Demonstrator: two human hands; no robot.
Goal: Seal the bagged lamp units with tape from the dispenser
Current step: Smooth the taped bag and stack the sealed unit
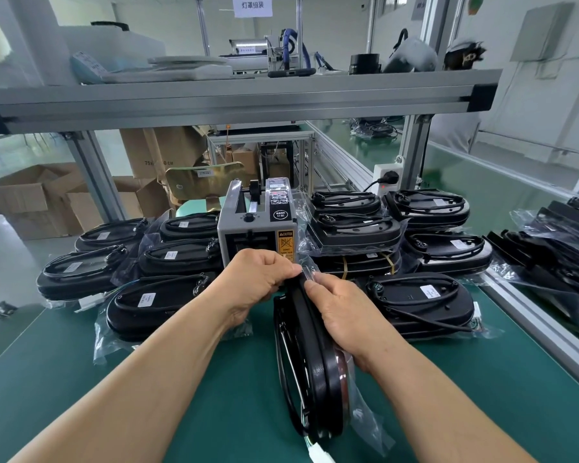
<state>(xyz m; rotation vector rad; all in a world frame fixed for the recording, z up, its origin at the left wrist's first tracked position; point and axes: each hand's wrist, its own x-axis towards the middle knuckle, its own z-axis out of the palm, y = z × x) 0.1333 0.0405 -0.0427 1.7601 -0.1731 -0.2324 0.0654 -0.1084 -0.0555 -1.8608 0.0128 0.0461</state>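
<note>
Directly in front of the tape dispenser [258, 225], a black, oval lamp unit [314, 379] stands on its edge on the green mat [241, 412], its long axis running away from the camera. It sits inside a clear plastic bag [370, 426] whose loose film wrinkles out along the right side. A black cable loops around its left face, and a white connector [321, 457] pokes out at the near end. The two hands meet close together at the far upper end of the unit, almost touching. The left hand [261, 279] has its fingers curled under and its thumb pressed forward, pinching the crumpled top of the bag against the unit's rim. The right hand [341, 315] wraps over the same rim from the other side, fingers curled down the far face and thumb lying along the bag's folded flap. Whether a strip of tape sits between the fingertips cannot be made out, since the film is clear and glossy. The left hand covers the dispenser's outlet, and the near end of the unit is cut off by the frame edge. Other bagged units [421, 295] lie stacked flat on either side of the dispenser.
</note>
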